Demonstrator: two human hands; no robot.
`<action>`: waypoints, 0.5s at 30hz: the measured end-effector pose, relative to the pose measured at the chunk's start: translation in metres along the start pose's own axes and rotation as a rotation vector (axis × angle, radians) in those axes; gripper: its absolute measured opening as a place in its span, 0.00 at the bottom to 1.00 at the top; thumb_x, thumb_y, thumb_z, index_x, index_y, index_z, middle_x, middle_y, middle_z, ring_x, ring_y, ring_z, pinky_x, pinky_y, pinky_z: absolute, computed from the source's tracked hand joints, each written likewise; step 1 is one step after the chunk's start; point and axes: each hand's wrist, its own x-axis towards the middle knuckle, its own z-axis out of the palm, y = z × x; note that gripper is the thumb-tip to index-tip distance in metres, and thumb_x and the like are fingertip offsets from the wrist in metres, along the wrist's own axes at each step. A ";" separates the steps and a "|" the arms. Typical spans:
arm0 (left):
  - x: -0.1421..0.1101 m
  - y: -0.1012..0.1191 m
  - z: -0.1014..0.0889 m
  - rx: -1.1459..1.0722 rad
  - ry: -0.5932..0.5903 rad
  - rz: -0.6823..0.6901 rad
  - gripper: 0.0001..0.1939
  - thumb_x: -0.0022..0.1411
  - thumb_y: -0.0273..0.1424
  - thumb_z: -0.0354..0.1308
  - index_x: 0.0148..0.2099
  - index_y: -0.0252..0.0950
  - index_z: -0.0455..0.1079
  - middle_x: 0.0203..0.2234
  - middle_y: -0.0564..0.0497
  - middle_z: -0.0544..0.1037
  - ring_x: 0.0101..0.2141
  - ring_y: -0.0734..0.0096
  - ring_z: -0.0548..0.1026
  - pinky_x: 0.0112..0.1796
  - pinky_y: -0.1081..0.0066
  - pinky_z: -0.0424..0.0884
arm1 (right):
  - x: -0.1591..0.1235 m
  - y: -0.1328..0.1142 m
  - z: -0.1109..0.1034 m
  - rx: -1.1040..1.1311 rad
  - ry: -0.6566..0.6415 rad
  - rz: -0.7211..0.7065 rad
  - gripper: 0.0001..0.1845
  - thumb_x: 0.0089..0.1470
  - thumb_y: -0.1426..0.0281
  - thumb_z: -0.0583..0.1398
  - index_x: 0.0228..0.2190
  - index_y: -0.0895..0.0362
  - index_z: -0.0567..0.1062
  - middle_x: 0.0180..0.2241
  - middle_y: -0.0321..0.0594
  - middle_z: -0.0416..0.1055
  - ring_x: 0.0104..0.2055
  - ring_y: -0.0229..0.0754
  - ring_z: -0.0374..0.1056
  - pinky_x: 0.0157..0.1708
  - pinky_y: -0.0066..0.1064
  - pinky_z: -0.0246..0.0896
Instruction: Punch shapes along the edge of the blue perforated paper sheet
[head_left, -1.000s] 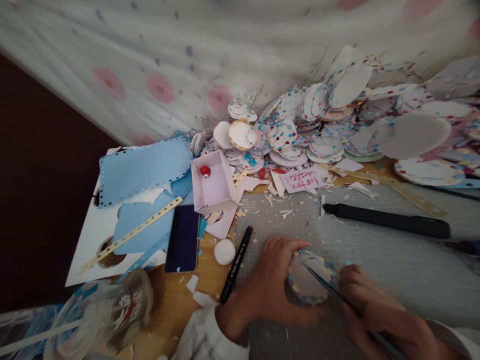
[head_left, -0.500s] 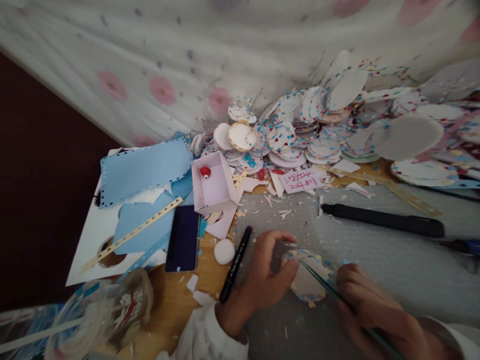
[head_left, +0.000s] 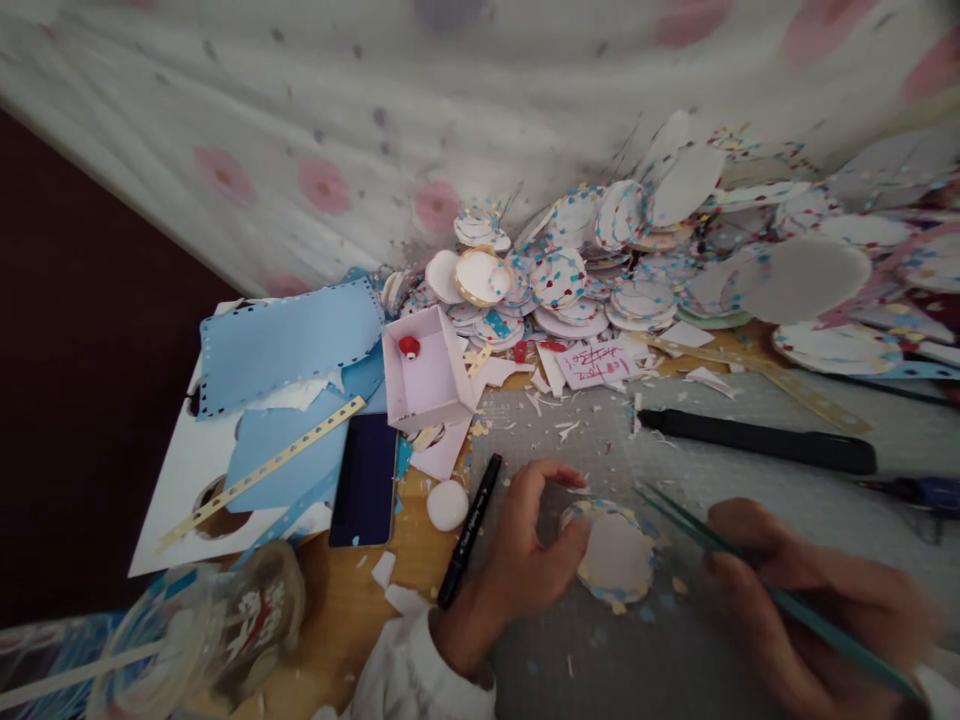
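A round white paper disc (head_left: pixel 616 553), edged with small blue and yellow pieces, lies on the grey cutting mat (head_left: pixel 600 655). At its left side is my left hand (head_left: pixel 534 555), with thumb and index finger spread apart. The thumb tip touches the disc's edge, and the index fingertip sits just above it. My right hand (head_left: pixel 810 590), a little blurred, is closed around green tweezers (head_left: pixel 694 517). Their tips stand slightly apart, up and to the right of the disc, with nothing visible between them. A tiny yellow piece (head_left: pixel 679 584) lies beside the disc.
Behind the mat, decorated paper discs (head_left: pixel 559 275) are heaped against the curtain. A pink box (head_left: pixel 427 370), a phone (head_left: pixel 364 480), a black marker (head_left: pixel 470 530) and a white round lid (head_left: pixel 448 506) lie left. A black pen-like tool (head_left: pixel 757 440) is at right.
My right hand has moved right with the tweezers, lifting their tips off the disc. A yellow piece now shows on the mat beside the disc. My left hand has barely moved.
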 end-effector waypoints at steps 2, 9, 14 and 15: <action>0.000 -0.001 0.001 -0.005 0.009 -0.002 0.16 0.58 0.23 0.56 0.49 0.39 0.67 0.44 0.47 0.75 0.48 0.59 0.74 0.52 0.57 0.68 | 0.002 0.005 0.001 -0.024 0.032 -0.077 0.07 0.57 0.75 0.60 0.31 0.51 0.72 0.25 0.35 0.70 0.23 0.38 0.67 0.20 0.29 0.63; -0.004 -0.005 -0.001 -0.096 0.039 -0.003 0.16 0.57 0.26 0.56 0.49 0.39 0.68 0.44 0.48 0.75 0.48 0.58 0.73 0.53 0.56 0.67 | 0.008 0.016 0.003 -0.060 -0.017 -0.167 0.15 0.62 0.76 0.55 0.46 0.50 0.75 0.31 0.36 0.75 0.31 0.41 0.74 0.29 0.32 0.70; -0.012 0.007 -0.025 -0.112 0.246 0.232 0.17 0.67 0.38 0.54 0.56 0.41 0.65 0.51 0.45 0.73 0.55 0.57 0.71 0.57 0.55 0.66 | 0.009 0.021 -0.002 0.017 0.102 -0.148 0.11 0.64 0.73 0.56 0.43 0.49 0.76 0.28 0.36 0.72 0.28 0.42 0.70 0.27 0.33 0.67; -0.013 0.010 -0.036 -0.026 0.358 0.245 0.16 0.68 0.36 0.54 0.56 0.42 0.65 0.52 0.45 0.73 0.55 0.58 0.71 0.57 0.56 0.66 | 0.010 0.022 -0.002 0.020 0.135 -0.133 0.10 0.64 0.72 0.56 0.42 0.49 0.76 0.28 0.36 0.72 0.28 0.42 0.69 0.26 0.33 0.66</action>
